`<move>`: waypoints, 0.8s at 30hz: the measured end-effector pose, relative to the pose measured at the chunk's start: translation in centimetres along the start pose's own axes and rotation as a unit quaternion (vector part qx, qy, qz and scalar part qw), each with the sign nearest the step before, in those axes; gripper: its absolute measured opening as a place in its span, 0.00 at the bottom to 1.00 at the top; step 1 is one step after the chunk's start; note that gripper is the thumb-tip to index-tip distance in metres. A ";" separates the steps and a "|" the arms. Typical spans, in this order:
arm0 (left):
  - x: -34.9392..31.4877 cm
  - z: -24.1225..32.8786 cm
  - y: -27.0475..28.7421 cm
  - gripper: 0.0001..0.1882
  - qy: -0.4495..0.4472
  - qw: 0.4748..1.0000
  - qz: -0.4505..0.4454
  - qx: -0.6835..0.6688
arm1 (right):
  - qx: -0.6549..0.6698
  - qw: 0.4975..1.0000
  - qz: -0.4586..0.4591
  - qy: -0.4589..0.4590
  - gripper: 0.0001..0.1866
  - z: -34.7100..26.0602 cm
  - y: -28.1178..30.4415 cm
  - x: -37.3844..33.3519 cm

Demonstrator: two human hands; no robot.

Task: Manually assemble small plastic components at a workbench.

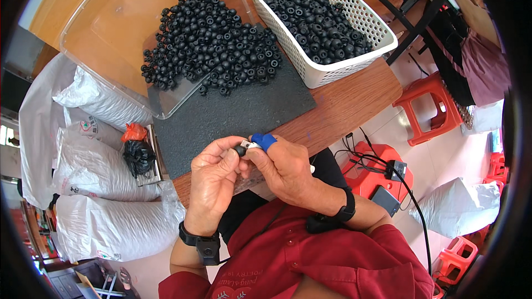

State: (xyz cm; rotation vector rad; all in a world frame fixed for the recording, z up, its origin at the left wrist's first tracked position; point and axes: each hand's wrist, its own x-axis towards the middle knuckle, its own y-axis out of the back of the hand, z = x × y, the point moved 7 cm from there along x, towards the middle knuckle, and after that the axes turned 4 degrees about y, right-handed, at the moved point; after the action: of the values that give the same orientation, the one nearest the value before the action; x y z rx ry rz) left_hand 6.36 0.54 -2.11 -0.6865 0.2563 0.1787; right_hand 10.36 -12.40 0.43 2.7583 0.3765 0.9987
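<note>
Between my two hands, just over the near edge of the table, is a small round black part point(240, 150). My left hand point(213, 180) pinches it between thumb and fingers. My right hand point(287, 170) is closed around a small whitish piece point(252, 145) that meets the black part; its exact kind is too small to tell. Blue wraps point(264, 141) cover fingertips of my right hand. Farther off, a large pile of similar black parts with holes point(216, 44) spreads from a clear plastic bin point(100, 27) onto a dark grey mat point(238, 112).
A white perforated basket point(310, 72) full of black parts stands at the far right of the wooden table point(354, 97). White sacks point(105, 224) lie at left. Red stools point(429, 105) and black cables point(382, 160) are at right. Another person's arm point(476, 14) shows at far right.
</note>
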 end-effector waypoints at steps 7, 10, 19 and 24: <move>-0.2 0.0 0.1 0.12 -0.009 1.000 0.009 0.020 | -0.002 1.000 -0.010 0.009 0.09 -0.3 0.0 0.0; -0.2 -0.1 0.1 0.11 -0.004 1.000 0.013 0.015 | -0.010 1.000 -0.009 0.026 0.10 -0.4 -0.1 0.0; -0.2 -0.2 0.2 0.12 -0.006 1.000 0.007 0.001 | -0.013 1.000 -0.003 0.016 0.12 -0.2 -0.1 -0.1; -0.2 -0.3 0.2 0.11 -0.003 1.000 0.019 0.001 | -0.019 0.999 -0.007 0.031 0.12 -0.4 -0.1 -0.2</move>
State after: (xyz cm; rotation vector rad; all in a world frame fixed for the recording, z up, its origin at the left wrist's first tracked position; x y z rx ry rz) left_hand 6.03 0.53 -2.40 -0.6788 0.2636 0.2159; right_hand 9.97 -12.31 0.56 2.6919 0.3818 1.0795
